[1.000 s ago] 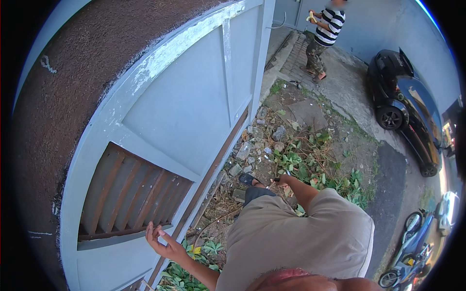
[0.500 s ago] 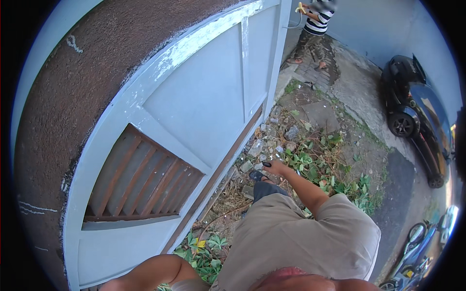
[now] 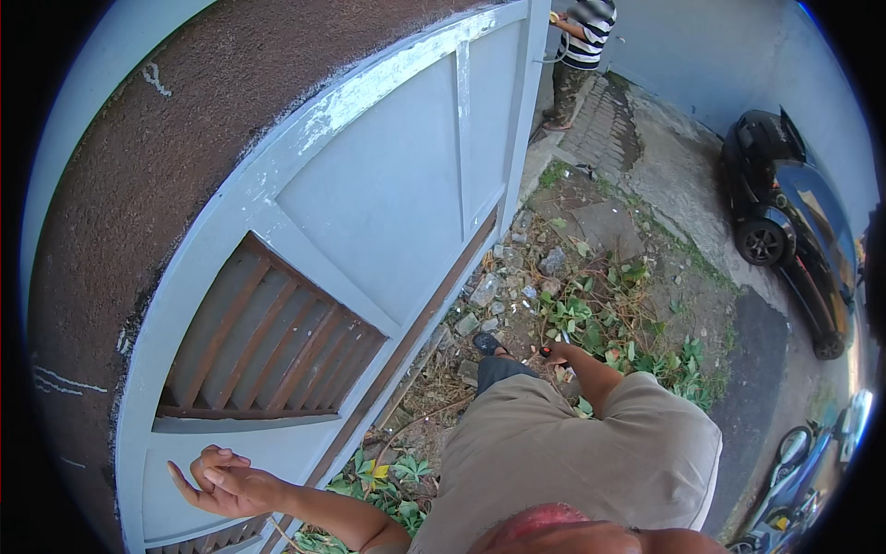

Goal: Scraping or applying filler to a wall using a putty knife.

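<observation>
My left hand [image 3: 226, 485] is raised at the lower left, in front of the lower part of the light blue wall [image 3: 388, 157]. Its fingers are loosely curled and apart, with nothing between them. Low beside my right leg, my right hand [image 3: 566, 355] closes on a small black object with a red spot [image 3: 545, 351]. Most of that object is hidden in the grip, so its kind is unclear. Below the hand lie cut leafy stems [image 3: 591, 319] and rubble. My foot in a dark sandal [image 3: 489, 343] stands among the stones.
A brown slatted vent [image 3: 277, 332] is set in the wall. Broken stones [image 3: 484, 291] line its base. Another person in a striped shirt [image 3: 591, 42] stands at the wall's far end, holding something yellowish. A black car [image 3: 794, 231] and a blue motorbike [image 3: 789, 489] are at the right.
My left hand has risen into view before the wall. My right hand has moved right and closer to my body, still gripping the black object. The other person has stepped left toward the wall's end.
</observation>
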### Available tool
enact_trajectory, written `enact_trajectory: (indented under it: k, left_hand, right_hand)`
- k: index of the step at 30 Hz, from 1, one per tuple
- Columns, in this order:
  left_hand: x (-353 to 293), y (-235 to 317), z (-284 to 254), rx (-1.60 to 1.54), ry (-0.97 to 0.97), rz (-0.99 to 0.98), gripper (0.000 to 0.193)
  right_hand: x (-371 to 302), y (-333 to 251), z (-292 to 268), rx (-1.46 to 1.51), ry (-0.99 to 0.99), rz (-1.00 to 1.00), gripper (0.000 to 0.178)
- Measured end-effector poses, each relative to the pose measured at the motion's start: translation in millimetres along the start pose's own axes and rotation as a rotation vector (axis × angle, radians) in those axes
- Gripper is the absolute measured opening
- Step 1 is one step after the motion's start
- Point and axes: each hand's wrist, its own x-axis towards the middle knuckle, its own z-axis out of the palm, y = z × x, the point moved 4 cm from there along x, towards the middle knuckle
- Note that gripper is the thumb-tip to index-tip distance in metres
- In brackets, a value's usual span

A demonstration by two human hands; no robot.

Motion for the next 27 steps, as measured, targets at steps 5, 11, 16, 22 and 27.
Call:
enact_trajectory:
  k: [5,11,16,22,27]
  left_hand:
    - [-7,7,4,0.024,0.001,-0.015,0.047]
    - [-40,3,26,-0.044,-0.136,-0.105,0.044]
    - [-87,-5,50,-0.256,-0.29,-0.379,0.042]
    - [-134,-73,78,-0.8,-0.967,-0.872,0.032]
    - [-102,-52,75,-1.167,-1.247,-0.581,0.034]
  right_hand:
    - [8,-14,1,-0.024,0.104,-0.11,0.06]
    - [13,-46,-18,0.03,0.221,-0.214,0.057]
    - [2,-64,-25,0.014,0.288,-0.203,0.056]
    - [-5,-52,-20,0.08,0.163,-0.13,0.046]
    - [10,-45,-9,0.087,0.061,-0.13,0.043]
